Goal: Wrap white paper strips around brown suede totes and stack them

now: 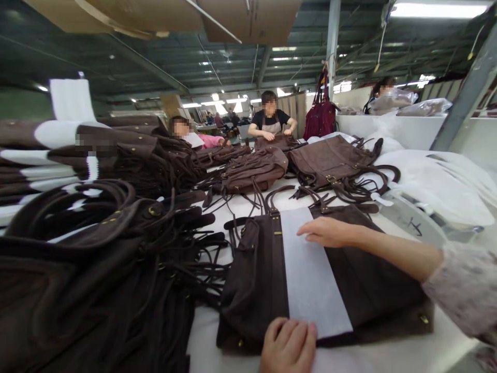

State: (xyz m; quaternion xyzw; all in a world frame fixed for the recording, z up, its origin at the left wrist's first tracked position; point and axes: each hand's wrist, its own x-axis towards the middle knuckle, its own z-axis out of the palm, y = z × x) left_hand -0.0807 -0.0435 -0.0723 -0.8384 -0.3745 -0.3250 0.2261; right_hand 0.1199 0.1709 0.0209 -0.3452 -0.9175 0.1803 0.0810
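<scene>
A dark brown handbag [388,290] lies flat on the table in front of me. Across it runs a long white paper strip [314,280], from the top edge down to the near edge. My right hand [330,231] reaches in from the right, its fingers stretched out and resting on the upper part of the strip. At the bag's near edge, beside the strip's lower end, my left hand [287,344] is closed with its fingers bent over that edge; its thumb is hidden. Thin straps and handles [279,197] spread out beyond the bag's top.
Dark bags with hanging straps [116,290] are heaped at my left, below a stack with white paper [58,171]. More brown bags [326,160] lie ahead. White plastic wrapping [438,181] is at the right. A person [269,122] handles a bag across the table.
</scene>
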